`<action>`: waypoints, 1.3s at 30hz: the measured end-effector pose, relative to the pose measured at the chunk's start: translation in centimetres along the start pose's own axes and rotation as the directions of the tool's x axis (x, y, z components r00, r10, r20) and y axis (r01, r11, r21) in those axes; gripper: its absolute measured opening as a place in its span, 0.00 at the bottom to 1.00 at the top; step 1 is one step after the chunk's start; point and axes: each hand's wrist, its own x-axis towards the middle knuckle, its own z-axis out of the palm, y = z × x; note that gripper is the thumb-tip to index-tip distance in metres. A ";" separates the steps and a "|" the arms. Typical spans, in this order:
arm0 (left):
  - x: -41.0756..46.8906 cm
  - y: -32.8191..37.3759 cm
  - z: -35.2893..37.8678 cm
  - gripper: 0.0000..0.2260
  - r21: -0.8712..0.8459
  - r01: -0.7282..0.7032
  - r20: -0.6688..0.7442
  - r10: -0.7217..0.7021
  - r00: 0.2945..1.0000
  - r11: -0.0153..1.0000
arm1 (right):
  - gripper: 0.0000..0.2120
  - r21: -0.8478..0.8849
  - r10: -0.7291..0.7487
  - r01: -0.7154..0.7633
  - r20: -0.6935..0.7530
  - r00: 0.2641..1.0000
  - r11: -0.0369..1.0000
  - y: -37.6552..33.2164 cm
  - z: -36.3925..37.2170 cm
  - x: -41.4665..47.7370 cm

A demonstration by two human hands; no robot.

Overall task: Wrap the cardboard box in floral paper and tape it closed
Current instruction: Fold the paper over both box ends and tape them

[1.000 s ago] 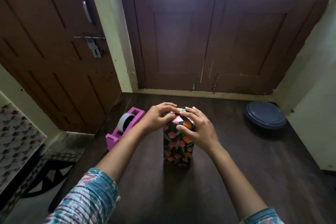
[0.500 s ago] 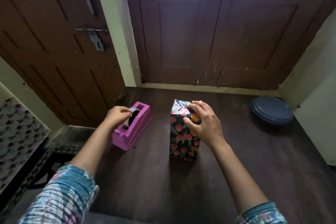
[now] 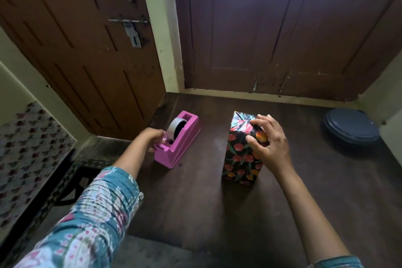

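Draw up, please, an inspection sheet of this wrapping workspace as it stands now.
Surface: dark wooden table.
Job's things: floral-wrapped box stands upright; pink tape dispenser with tape roll on its left, apart.
Clutter: dark blue round lid or plate at the table's far right.
Hands: right hand grips the box's top; left hand at the dispenser's near end, fingers curled, any tape pinch not discernible.
Cables: nothing seen.
Surroundings: brown wooden doors, bolt latch on the left one, pale walls.
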 end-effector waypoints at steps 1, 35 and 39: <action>-0.1 0.1 0.0 0.09 -0.034 0.000 -0.001 0.000 1.000 0.999 | 0.29 -0.001 -0.003 0.003 -0.002 1.000 1.000 0.0 0.0 -0.1; 0.6 -9.7 0.7 0.08 -0.191 -0.255 -0.194 0.218 0.956 0.948 | 0.30 -0.048 0.002 -0.004 -0.040 0.999 0.999 -0.5 0.5 -0.5; 1.2 -10.1 0.3 0.06 0.302 -0.181 -0.379 0.292 0.878 0.936 | 0.29 -0.046 0.005 -0.007 -0.031 1.000 0.999 -0.4 0.5 -0.6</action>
